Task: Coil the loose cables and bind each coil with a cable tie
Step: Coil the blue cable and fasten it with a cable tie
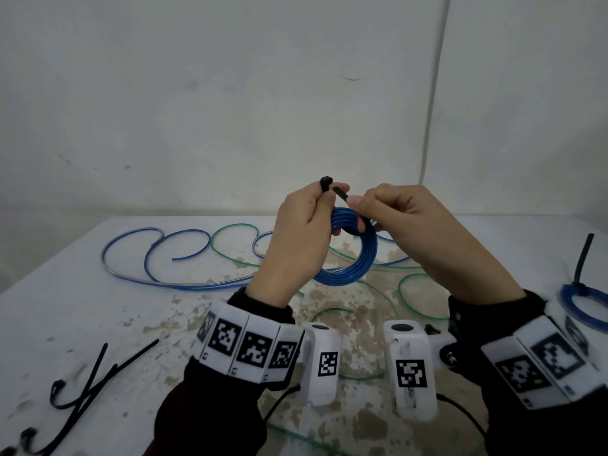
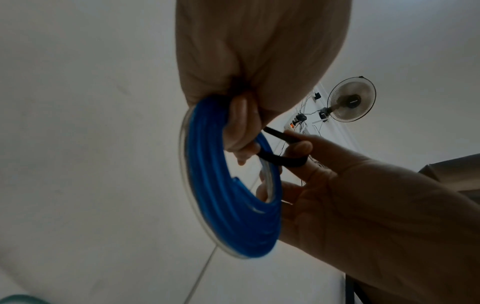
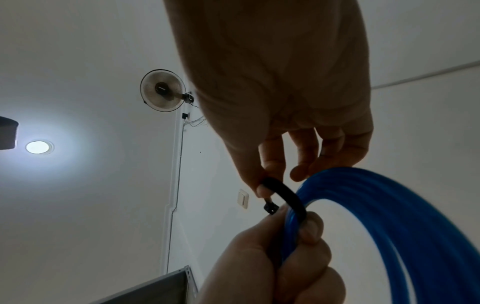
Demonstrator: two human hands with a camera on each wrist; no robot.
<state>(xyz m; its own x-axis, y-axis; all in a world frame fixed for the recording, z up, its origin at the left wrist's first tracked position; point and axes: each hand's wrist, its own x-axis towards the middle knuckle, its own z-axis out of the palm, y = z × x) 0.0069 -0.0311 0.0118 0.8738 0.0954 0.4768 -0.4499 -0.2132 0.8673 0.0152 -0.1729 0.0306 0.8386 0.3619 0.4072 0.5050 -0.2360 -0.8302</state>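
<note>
Square coded markers (image 1: 255, 350) on wristbands

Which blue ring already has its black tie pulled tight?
The blue coil lying at the table's right edge: its tie stands up fastened. The held coil still has its tie open.

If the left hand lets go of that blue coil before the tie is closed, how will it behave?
The blue coil would probably spring open: the loose blue cable on the table lies in wide curves. It looks light, hanging from the left hand. The black tie bends readily, its tip pinched by the right hand.
</note>
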